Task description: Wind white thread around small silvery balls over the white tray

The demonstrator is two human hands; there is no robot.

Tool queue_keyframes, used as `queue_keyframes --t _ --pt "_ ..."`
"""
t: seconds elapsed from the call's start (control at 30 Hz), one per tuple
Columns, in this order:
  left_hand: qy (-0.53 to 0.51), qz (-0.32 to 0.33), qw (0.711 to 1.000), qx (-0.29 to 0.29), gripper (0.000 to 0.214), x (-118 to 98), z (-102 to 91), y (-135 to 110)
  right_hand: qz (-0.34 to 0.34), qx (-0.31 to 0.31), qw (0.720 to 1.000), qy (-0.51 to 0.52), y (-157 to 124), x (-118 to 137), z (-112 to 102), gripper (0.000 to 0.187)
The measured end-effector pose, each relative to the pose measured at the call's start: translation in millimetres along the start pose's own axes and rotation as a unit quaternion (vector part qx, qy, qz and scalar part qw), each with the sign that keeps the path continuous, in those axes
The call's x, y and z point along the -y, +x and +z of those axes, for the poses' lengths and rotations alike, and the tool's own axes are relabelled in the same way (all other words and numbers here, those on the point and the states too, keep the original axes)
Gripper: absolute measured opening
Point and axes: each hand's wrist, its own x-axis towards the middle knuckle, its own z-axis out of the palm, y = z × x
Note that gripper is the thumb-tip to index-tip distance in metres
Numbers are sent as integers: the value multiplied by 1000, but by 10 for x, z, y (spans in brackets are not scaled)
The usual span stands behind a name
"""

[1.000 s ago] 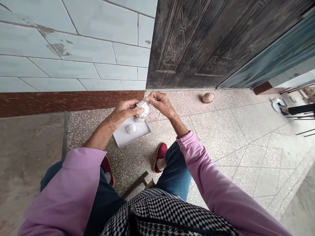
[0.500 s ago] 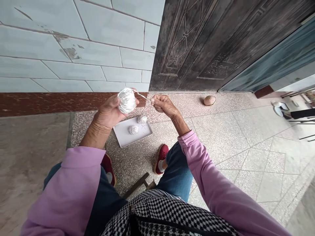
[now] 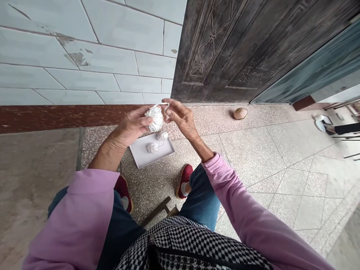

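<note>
White thread ball (image 3: 154, 119) now lower, gripped in our L hand (image 3: 131, 126); R hand (image 3: 181, 117) narrow, can't tell if on strand (image 3: 166, 105).

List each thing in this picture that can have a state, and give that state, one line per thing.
Left hand, gripping large white thread ball
Strand, looping out from the ball
Right hand, raised, fingers beside the strand
Two smaller thread balls, resting in tray
White tray, lying on floor
Dark metal door, shut
</note>
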Motion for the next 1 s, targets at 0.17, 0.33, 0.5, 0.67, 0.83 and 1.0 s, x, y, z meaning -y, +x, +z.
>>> queue_keyframes --t 0.17,0.33,0.5,0.67,0.83,1.0 --pt "26 -13 1000 12 67 10 61 11 7 -4 1000 -5 -4 -3 45 33" --pt "22 -18 1000 7 70 41 53 3 64 -64 995 -49 18 70 21 10" --pt "5 -28 1000 8 71 87 8 16 36 -48 997 -43 -39 163 26 12" --pt "6 4 1000 12 67 68 -6 30 50 -43 996 -59 -57 235 116 11" --pt "34 27 998 -35 67 73 -32 74 83 -72 993 -35 -11 180 123 24" --pt "163 109 961 -194 67 118 -187 191 138 -20 990 1 27 67 -24 34"
